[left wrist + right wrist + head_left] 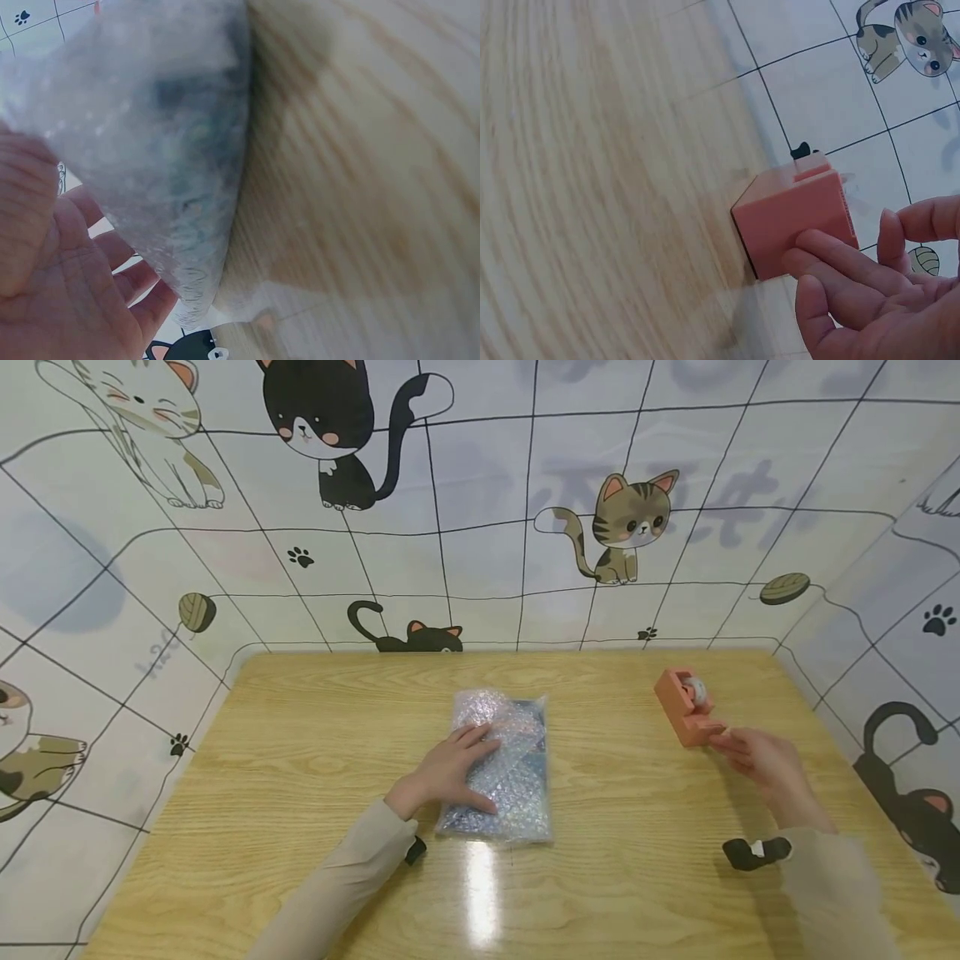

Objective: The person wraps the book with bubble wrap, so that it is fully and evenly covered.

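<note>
A package in clear bubble wrap (517, 793) lies flat on the wooden table, with something dark bluish showing through. My left hand (453, 768) rests on its left half, fingers spread and thumb apart. In the left wrist view the wrap (165, 150) hangs large and blurred beside the palm. On the right stands a coral-coloured tape dispenser (678, 714) with a tape roll (696, 692). My right hand (761, 764) is at its front end. Thumb and forefinger meet in a pinch at the tape's end, which hardly shows; other fingertips (810, 240) touch the dispenser's side.
The wood-grain table (322, 735) ends at the back against a cloth (495, 568) printed with cats and grid lines. More of that cloth rises along the left and right sides. A bright reflection lies on the table in front of the package.
</note>
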Available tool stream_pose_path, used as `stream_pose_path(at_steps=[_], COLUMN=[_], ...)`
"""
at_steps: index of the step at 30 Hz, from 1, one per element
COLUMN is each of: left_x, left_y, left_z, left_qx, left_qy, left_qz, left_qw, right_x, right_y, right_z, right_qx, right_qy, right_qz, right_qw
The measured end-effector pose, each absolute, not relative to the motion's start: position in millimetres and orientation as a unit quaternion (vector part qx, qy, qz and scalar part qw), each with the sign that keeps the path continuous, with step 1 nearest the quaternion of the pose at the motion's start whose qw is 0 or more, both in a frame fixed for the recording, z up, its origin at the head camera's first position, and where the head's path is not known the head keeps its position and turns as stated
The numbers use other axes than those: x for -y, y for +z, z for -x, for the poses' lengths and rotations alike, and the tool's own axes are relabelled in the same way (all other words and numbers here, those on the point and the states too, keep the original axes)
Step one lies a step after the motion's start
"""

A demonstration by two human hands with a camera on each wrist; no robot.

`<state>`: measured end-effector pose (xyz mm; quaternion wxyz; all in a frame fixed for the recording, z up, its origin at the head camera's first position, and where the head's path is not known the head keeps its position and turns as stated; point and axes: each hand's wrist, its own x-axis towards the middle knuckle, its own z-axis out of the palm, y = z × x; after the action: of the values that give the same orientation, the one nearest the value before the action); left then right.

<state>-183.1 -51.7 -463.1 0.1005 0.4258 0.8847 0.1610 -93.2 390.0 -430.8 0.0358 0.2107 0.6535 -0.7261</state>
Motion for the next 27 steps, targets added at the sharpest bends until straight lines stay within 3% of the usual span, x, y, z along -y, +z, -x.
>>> stream_pose_path(at_steps=[15, 27], left_x=[53, 54], left_y=[-458, -459], left_z=[181, 182], left_qx=[-0.879, -0.879], left_qy=[0.171, 0.169], left_qz=[-0.433, -0.435], left_qw=[0.098, 0.101], right_x=[-398, -386], right_y=[-433, -447], right_z=[93, 93], right_qx=[-0.532, -0.537], right_qy=[-0.832, -0.814], right_qz=[-0.13, -0.21], right_qw=[0.081, 0.078])
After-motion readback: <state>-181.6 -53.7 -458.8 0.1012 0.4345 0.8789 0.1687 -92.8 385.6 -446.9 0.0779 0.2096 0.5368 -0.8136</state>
